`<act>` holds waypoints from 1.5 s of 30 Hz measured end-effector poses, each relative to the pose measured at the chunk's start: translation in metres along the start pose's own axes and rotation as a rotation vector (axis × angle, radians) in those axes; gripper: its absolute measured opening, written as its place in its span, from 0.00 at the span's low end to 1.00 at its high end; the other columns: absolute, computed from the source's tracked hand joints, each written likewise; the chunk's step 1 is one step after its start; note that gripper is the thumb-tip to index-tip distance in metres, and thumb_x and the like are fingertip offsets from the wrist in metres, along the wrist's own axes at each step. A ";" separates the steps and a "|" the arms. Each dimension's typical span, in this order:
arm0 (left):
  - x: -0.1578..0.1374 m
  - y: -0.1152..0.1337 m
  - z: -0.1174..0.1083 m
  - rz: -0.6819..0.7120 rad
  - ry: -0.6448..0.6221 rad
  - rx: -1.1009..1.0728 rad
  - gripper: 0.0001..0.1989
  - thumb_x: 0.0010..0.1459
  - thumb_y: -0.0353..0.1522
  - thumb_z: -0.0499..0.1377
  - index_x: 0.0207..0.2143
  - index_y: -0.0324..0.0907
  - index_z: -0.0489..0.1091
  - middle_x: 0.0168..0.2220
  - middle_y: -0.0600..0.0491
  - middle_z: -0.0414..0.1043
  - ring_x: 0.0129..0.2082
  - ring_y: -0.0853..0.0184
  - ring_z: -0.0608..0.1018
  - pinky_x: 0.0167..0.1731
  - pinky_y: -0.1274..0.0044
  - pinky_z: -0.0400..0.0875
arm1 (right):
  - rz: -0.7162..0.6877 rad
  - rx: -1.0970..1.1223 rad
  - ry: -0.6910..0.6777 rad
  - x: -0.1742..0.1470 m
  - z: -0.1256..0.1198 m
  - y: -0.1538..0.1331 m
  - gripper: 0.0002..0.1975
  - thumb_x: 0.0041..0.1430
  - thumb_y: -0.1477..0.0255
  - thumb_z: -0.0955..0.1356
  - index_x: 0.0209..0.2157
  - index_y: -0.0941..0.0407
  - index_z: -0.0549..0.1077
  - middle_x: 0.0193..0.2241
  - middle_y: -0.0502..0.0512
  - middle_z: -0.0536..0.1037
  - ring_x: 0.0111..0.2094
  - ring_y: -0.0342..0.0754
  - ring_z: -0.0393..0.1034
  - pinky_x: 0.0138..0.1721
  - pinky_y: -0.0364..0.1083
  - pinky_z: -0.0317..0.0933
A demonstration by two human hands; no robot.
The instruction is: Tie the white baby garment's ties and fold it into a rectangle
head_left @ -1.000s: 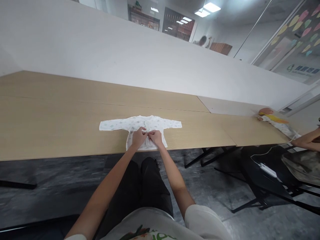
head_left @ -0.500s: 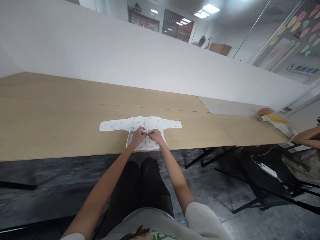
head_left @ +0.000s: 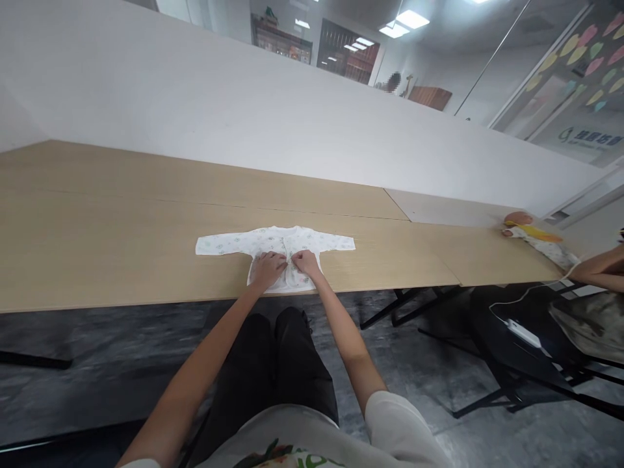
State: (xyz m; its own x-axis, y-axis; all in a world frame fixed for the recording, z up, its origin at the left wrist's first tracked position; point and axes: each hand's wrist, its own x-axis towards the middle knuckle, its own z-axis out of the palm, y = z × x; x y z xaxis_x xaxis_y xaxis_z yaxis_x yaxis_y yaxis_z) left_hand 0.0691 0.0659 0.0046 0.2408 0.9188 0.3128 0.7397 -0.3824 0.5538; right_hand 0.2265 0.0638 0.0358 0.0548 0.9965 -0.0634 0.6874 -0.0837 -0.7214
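A small white long-sleeved baby shirt point(head_left: 266, 239) with a faint print lies spread face up near the table's front edge, sleeves out to both sides. On the left front panel my left hand point(head_left: 269, 267) rests with its fingers laid flat, their tips close to the centre opening. My right hand point(head_left: 305, 261) has its fingers curled and pinched at the edge of the right front panel, just beside the opening. Whatever fastener may be under the fingertips is hidden.
The long wooden table point(head_left: 121, 227) runs along a white partition point(head_left: 234, 110). A doll point(head_left: 531, 235) with a yellow cloth lies at the table's right end, near another person's arm point(head_left: 599, 266). A black chair point(head_left: 507, 331) carries a white power strip point(head_left: 524, 333) and its cable.
Both hands were pinching at the shirt's centre opening, fingertips together. Now they are slightly apart, and the left fingers have straightened and flattened onto the cloth. The shirt stays in place.
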 end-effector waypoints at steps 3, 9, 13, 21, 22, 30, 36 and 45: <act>-0.009 -0.005 0.000 0.030 0.021 0.077 0.16 0.57 0.38 0.57 0.47 0.48 0.74 0.54 0.45 0.71 0.56 0.52 0.69 0.59 0.61 0.56 | -0.084 -0.219 0.108 -0.002 -0.002 0.004 0.14 0.59 0.77 0.64 0.42 0.56 0.80 0.38 0.58 0.82 0.40 0.49 0.75 0.41 0.42 0.64; -0.020 -0.010 -0.002 0.104 -0.037 0.271 0.21 0.61 0.41 0.53 0.55 0.49 0.70 0.60 0.45 0.65 0.59 0.51 0.67 0.60 0.59 0.55 | -0.167 -0.491 0.012 -0.017 -0.007 0.005 0.18 0.65 0.72 0.60 0.53 0.53 0.73 0.48 0.60 0.75 0.46 0.51 0.72 0.45 0.46 0.64; -0.027 -0.006 -0.004 0.109 -0.075 0.376 0.22 0.63 0.42 0.50 0.57 0.48 0.68 0.62 0.44 0.63 0.60 0.50 0.65 0.59 0.57 0.55 | -0.277 -0.596 0.012 -0.020 -0.005 -0.002 0.19 0.68 0.71 0.58 0.56 0.50 0.70 0.48 0.58 0.73 0.50 0.50 0.68 0.46 0.45 0.64; -0.013 -0.005 -0.010 0.138 -0.120 0.418 0.21 0.62 0.39 0.51 0.57 0.50 0.68 0.58 0.44 0.66 0.55 0.51 0.69 0.54 0.60 0.60 | -0.309 -0.694 0.009 -0.015 0.004 -0.003 0.17 0.70 0.69 0.56 0.51 0.51 0.72 0.49 0.60 0.70 0.52 0.51 0.62 0.45 0.45 0.63; -0.009 -0.006 -0.010 0.151 -0.120 0.419 0.21 0.62 0.38 0.51 0.57 0.50 0.68 0.57 0.44 0.67 0.54 0.52 0.69 0.54 0.61 0.61 | -0.310 -0.688 0.011 -0.015 0.004 -0.001 0.17 0.70 0.69 0.57 0.51 0.52 0.72 0.48 0.60 0.70 0.52 0.51 0.62 0.46 0.45 0.63; 0.028 -0.020 -0.009 0.148 -0.079 0.353 0.17 0.64 0.38 0.49 0.48 0.48 0.74 0.56 0.45 0.68 0.55 0.55 0.68 0.54 0.61 0.58 | -0.320 -0.586 0.090 0.005 -0.005 0.013 0.16 0.68 0.71 0.59 0.49 0.55 0.75 0.46 0.59 0.75 0.52 0.50 0.65 0.49 0.45 0.60; 0.058 -0.046 -0.038 -0.045 0.021 0.415 0.19 0.64 0.35 0.45 0.47 0.43 0.73 0.55 0.44 0.69 0.56 0.53 0.67 0.55 0.59 0.55 | -0.036 -0.616 0.211 0.049 -0.054 0.032 0.17 0.67 0.72 0.58 0.50 0.58 0.74 0.50 0.62 0.74 0.52 0.52 0.66 0.51 0.48 0.59; 0.039 -0.125 -0.106 -0.445 0.025 0.523 0.23 0.62 0.40 0.47 0.49 0.35 0.71 0.56 0.31 0.64 0.57 0.44 0.63 0.53 0.56 0.58 | 0.349 -0.650 0.392 0.054 -0.106 0.101 0.21 0.67 0.70 0.58 0.52 0.67 0.72 0.53 0.74 0.71 0.56 0.61 0.63 0.54 0.54 0.57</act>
State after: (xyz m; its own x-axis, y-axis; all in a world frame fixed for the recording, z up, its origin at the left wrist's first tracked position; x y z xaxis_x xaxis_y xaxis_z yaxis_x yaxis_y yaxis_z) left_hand -0.0812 0.1388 0.0293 -0.1657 0.9726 0.1631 0.9726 0.1339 0.1900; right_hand 0.3759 0.1100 0.0321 0.5074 0.8531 0.1216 0.8586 -0.4884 -0.1558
